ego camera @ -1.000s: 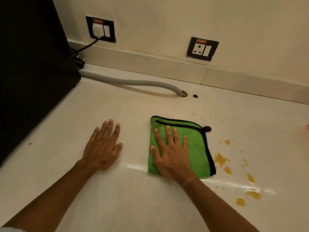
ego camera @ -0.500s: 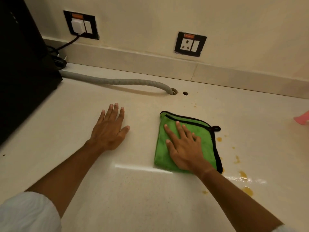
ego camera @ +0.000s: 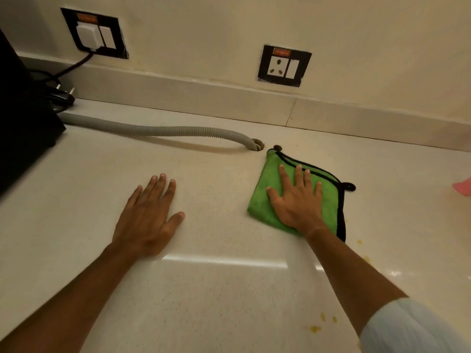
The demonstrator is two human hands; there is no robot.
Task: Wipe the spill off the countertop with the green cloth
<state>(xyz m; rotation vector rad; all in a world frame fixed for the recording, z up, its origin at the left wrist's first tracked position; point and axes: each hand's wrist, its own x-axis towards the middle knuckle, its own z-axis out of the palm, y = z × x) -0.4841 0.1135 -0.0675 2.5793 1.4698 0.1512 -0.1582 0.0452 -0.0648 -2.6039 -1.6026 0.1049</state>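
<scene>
We're pressing the right hand (ego camera: 297,202) flat, fingers spread, on the green cloth (ego camera: 265,200). Not pinching anything, palm down only. Left hand (ego camera: 149,215) is lying flat on the bare counter (ego camera: 216,289), fingers loosely spread, well left of the cloth, prob bracing.

Cloth is sitting folded, black-edged, its far corner just beside the grey hose (ego camera: 158,129) end and drain hole. Hang loop is sticking out on the cloth's right side.

Spill (ego camera: 314,328): we're seeing only small yellow drops near-right of the cloth, along the forearm. Whether more is sitting under the cloth, can't tell.

Handling, our guess: soft microfibre, light, absorbent, will bunch if dragged by one edge. Counter looks glossy, so cloth slides easily. We're thinking keep the palm over the cloth centre w/ even pressure and sweep toward the drops; no pinch needed unless refolding.
</scene>
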